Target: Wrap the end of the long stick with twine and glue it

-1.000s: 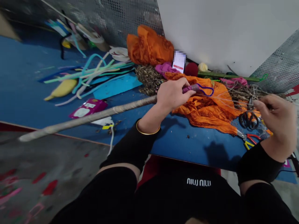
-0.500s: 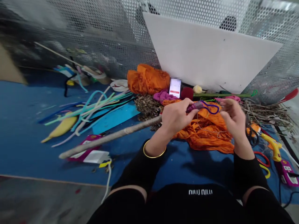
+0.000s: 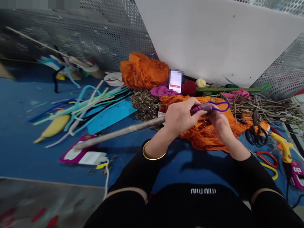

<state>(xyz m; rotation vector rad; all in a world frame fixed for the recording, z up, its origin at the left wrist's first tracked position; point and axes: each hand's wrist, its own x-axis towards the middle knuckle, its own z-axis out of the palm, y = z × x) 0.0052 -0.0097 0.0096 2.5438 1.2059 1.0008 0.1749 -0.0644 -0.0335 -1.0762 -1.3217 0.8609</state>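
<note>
My left hand (image 3: 181,115) is closed round a long stick (image 3: 125,130) wrapped in grey-beige material. The stick slants down to the left, its far end over a purple-and-white packet (image 3: 83,150). Past my left fingers the stick's end is wrapped in purple cloth (image 3: 199,108) bound with thin thread, and a blue-purple loop (image 3: 223,106) sticks out of it. My right hand (image 3: 220,123) is at this purple end, fingers curled against it from below and partly hidden. Crumpled orange cloth (image 3: 201,139) lies beneath both hands.
Black scissors (image 3: 256,133), red-and-yellow-handled scissors (image 3: 268,160) and a yellow glue gun (image 3: 283,147) lie at the right. Pipe cleaners (image 3: 78,109) and a yellow banana-shaped object (image 3: 53,128) are at the left. A lit phone (image 3: 175,81) leans near a white board (image 3: 201,41); dried twigs (image 3: 273,109) lie back right.
My right hand has moved left from beyond the loop onto the purple end of the stick. My left hand keeps its hold. The camera view has shifted slightly.
</note>
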